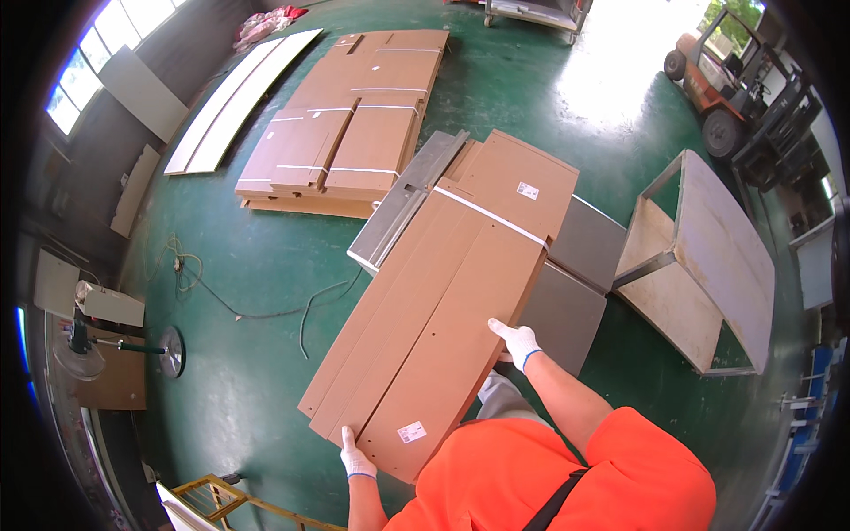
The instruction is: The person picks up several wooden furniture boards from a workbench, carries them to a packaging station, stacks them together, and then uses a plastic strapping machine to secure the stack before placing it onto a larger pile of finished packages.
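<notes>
A stack of brown furniture panels [425, 318], with drilled holes and white labels, lies slantwise before me. A white strap [488, 216] crosses its far part. My left hand [356, 458], in a white glove, grips the near end, thumb on top and fingers hidden beneath. My right hand [518, 343], gloved too, holds the right long edge with its thumb on the upper face. Beneath the stack is a machine table with a grey metal top [564, 318] and a metal rail section [408, 192] at the left; what bears the near end is hidden.
Strapped brown panels [372, 79] lie piled ahead, beside long white boards [246, 99]. At right stand an open-sided box frame [704, 265] and a forklift [724, 86]. A cable [265, 314] trails over the green floor [232, 372]. A pedestal fan [80, 348] lies left.
</notes>
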`<state>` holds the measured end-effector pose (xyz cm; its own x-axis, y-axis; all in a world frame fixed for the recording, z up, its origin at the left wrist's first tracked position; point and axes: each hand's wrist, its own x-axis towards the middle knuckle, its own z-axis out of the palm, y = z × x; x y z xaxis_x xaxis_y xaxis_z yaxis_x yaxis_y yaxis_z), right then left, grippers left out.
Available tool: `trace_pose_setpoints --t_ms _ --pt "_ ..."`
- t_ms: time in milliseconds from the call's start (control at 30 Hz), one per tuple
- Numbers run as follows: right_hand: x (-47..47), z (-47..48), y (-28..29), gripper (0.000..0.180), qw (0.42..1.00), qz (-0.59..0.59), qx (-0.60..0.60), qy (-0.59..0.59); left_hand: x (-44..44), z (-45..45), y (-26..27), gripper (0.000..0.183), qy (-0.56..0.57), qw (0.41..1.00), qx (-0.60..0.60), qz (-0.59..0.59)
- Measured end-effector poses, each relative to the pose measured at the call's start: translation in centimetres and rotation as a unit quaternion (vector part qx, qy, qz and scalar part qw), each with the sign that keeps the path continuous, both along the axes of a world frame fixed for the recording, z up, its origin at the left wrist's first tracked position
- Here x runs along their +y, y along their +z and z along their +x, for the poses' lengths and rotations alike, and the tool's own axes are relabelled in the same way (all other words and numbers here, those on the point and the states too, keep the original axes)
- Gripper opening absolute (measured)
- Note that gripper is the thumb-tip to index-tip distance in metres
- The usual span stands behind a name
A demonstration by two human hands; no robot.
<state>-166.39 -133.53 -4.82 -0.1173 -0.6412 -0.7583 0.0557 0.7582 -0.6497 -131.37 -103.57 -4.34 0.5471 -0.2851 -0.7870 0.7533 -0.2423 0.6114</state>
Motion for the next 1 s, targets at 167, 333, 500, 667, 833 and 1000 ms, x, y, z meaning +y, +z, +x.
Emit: trace_pose_setpoints --t_ms 167,333,500,667,833,1000 --pt "1.2 0.4 1.5 0.056 0.999 0.017 0.012 0.047 1.5 -1.9 0.5 0.066 0.053 0.998 -0.038 -0.006" --pt "4.9 1.6 2.0 0.041 0.995 0.06 -0.018 0.084 4.8 -0.1 1.7 0.065 0.078 0.996 -0.044 0.012" --pt "10.6 6.5 4.2 0.042 0.986 0.101 -0.022 0.132 12.3 5.3 0.3 0.058 0.051 0.998 -0.031 -0.001" --pt "13.8 7.2 1.4 0.069 0.972 0.09 0.026 0.214 16.6 7.7 -1.9 0.064 0.02 0.998 0.019 -0.059" --pt "10.8 3.5 2.9 0.065 0.946 0.091 -0.032 0.311 14.1 6.4 3.2 0.071 -0.001 0.996 0.029 0.089" --pt "1.2 -9.9 -0.9 0.067 0.913 -0.121 0.36 0.15 13.0 6.3 3.4 0.078 0.004 0.992 0.044 0.122"
